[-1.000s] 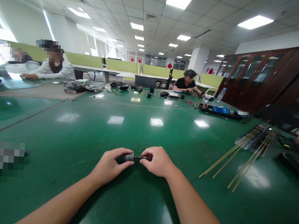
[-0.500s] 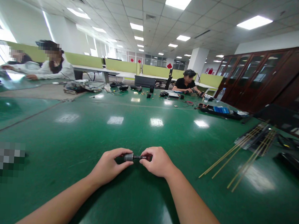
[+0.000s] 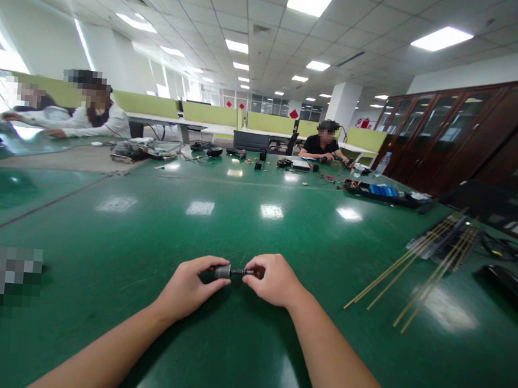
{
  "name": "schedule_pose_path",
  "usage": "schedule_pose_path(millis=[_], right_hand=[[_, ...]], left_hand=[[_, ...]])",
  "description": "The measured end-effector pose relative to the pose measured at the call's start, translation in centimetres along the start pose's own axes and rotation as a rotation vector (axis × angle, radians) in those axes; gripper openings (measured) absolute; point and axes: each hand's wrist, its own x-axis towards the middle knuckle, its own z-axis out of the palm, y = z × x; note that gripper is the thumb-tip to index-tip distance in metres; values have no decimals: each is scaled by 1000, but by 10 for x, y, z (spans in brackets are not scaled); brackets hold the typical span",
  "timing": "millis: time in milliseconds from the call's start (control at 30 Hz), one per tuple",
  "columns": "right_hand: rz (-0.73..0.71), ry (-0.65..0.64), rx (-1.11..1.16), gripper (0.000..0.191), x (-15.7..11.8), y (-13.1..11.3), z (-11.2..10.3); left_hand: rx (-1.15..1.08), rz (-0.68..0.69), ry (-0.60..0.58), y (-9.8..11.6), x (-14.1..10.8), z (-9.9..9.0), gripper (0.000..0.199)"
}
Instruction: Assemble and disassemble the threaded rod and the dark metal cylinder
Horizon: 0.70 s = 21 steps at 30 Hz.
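A small grey metal cylinder (image 3: pixel 223 272) with a thin dark shaft (image 3: pixel 238 272) lies level between my two hands, just above or on the green table (image 3: pixel 248 347); I cannot tell which. My left hand (image 3: pixel 185 289) is closed on the cylinder, thumb below and fingers above. The shaft points right, and its far end is pinched by the thumb and fingers of my right hand (image 3: pixel 276 281). My right fingers hide the tip. What exactly the piece is does not show.
Long thin yellow rods (image 3: pixel 395 268) lie to the right, near a black case (image 3: pixel 509 288). A tray with blue packets (image 3: pixel 383 191), a bottle (image 3: pixel 382 165) and electronics stand farther back. One person (image 3: pixel 322 142) sits across, others at left. A pixelated patch covers something at left.
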Motion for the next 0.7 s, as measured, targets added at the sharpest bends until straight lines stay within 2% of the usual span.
schedule_pose_path(millis=[700], right_hand=[[-14,18,12,15,-1,5,-2]], left_hand=[[-7,-12,-5,-5,0,0,32]])
